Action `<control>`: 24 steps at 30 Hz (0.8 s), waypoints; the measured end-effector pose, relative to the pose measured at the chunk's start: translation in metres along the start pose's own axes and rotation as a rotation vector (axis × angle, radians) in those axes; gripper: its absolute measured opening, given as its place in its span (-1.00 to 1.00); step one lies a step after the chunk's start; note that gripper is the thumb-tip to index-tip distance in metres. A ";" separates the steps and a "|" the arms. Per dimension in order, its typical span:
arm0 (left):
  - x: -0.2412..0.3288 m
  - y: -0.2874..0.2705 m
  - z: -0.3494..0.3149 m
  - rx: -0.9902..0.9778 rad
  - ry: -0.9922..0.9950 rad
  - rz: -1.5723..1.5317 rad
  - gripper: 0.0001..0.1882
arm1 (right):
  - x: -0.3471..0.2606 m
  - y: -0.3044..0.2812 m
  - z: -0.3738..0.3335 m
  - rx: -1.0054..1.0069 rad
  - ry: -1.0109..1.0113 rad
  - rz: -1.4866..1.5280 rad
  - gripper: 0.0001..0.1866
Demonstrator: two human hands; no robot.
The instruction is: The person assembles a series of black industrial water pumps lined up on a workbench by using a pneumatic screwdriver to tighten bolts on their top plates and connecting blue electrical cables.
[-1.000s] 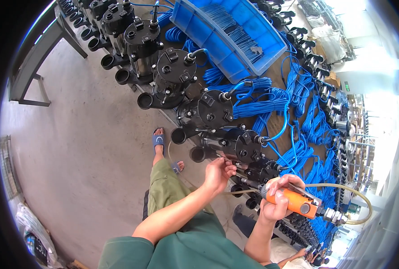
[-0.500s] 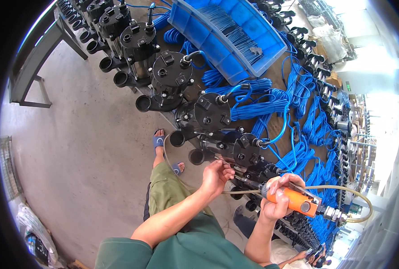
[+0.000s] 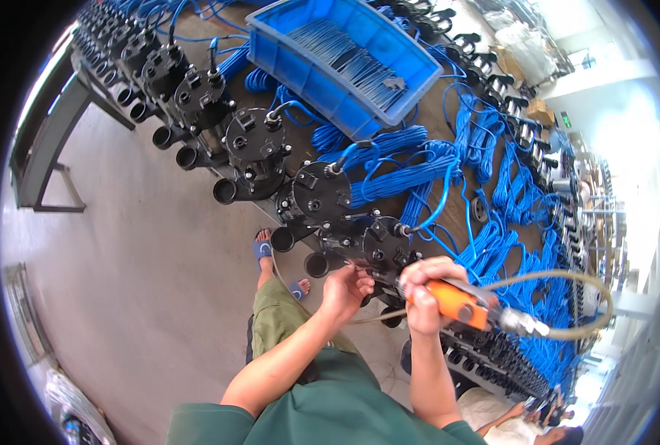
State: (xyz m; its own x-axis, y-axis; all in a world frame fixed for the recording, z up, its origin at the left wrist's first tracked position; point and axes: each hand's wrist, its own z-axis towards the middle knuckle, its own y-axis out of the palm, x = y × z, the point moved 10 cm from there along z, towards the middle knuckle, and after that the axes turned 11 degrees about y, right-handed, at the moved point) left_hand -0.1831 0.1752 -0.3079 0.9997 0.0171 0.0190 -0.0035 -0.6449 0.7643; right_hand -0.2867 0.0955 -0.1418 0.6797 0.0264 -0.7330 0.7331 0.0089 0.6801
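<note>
My right hand (image 3: 428, 285) is wrapped round an orange air screwdriver (image 3: 456, 302), which has a tan hose joined to its rear by a silver fitting. The driver's front end points left toward a black pump (image 3: 386, 239). Close beside the lower side of that pump, my left hand (image 3: 343, 293) has its thumb and fingertips pinched together; whatever lies between them is too small to make out. The driver's tip is hidden among the dark parts and my hands. A blue cable (image 3: 442, 194) runs from the pump's top.
More black pumps (image 3: 254, 144) stand in a row along the bench edge. A blue crate (image 3: 322, 85) of thin strips sits behind them, beside bundled blue cable (image 3: 396, 182). The tan air hose (image 3: 604, 293) loops at the right. Another person (image 3: 486, 415) is at the lower right.
Both hands and the air screwdriver have shifted a little left and upward in the picture. The view has also turned slightly, so the pumps and crate appear further left.
</note>
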 end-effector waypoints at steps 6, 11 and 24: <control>0.093 0.014 -0.025 -0.091 0.419 1.455 -0.43 | 0.008 0.090 0.003 -0.305 0.110 -0.613 -0.68; 0.107 0.096 -0.041 -0.427 1.181 1.873 0.27 | 0.011 0.076 0.009 -0.293 0.008 -0.654 -0.71; 0.110 0.091 0.019 -0.633 0.785 1.591 0.37 | -0.052 0.197 0.047 -0.204 -0.266 -0.576 -0.60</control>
State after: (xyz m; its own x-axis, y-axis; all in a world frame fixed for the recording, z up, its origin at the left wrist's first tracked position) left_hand -0.0734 0.1038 -0.2479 -0.1819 0.1841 0.9659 -0.9826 -0.0721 -0.1713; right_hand -0.1765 0.0494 0.0290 0.1831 -0.2861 -0.9406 0.9792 0.1377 0.1487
